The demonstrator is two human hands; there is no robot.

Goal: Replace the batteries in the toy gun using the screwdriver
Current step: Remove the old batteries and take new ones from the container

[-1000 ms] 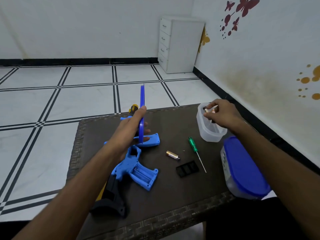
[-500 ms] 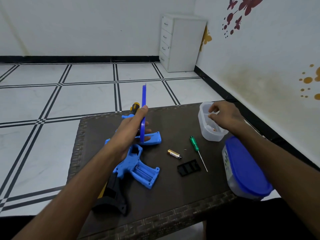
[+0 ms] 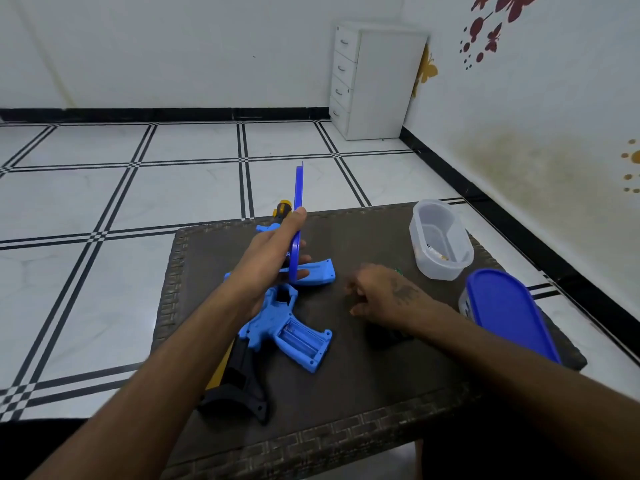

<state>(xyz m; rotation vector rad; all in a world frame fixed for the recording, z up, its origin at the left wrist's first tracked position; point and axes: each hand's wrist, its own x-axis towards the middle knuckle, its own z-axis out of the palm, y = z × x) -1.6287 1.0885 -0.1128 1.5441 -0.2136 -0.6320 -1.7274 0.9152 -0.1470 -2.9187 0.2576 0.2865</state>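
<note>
Item 1. Tabletop (image 3: 346,403): dark woven surface, near edge toward the wearer, far edge toward the tiled floor (image 3: 104,188).

Item 2. Toy gun (image 3: 277,327): blue body with black stock, lay flat on the left half of the tabletop, stock toward the near-left corner, muzzle toward the far edge. Its grip compartment stood open, facing up; whether any cell sat inside could not be told.

Item 3. Blue-lidded container (image 3: 509,313): closed, stood at the right edge of the tabletop, toward the near-right corner.

Item 4. Right hand (image 3: 384,292): knuckles up, fingers curled downward over the middle of the tabletop, right of the toy gun. Whether it pinched anything could not be told; the fingertips were hidden. A green tip, seemingly the screwdriver (image 3: 397,270), showed just past the knuckles; the rest was covered.

Item 5. Left hand (image 3: 273,258): above the gun's middle, thumb and fingers gripping a flat blue lid (image 3: 298,216) held on edge, upright.

Item 6. Loose blue magazine-shaped part (image 3: 318,271): lay flat just beyond the gun's grip, partly behind the left hand.

Item 7. Clear tub (image 3: 440,237): uncovered, near the far-right corner, with small items at its bottom, too blurred to name.

Item 8. White drawer unit (image 3: 374,81): on the floor in the room's corner, well apart from the table.
</note>
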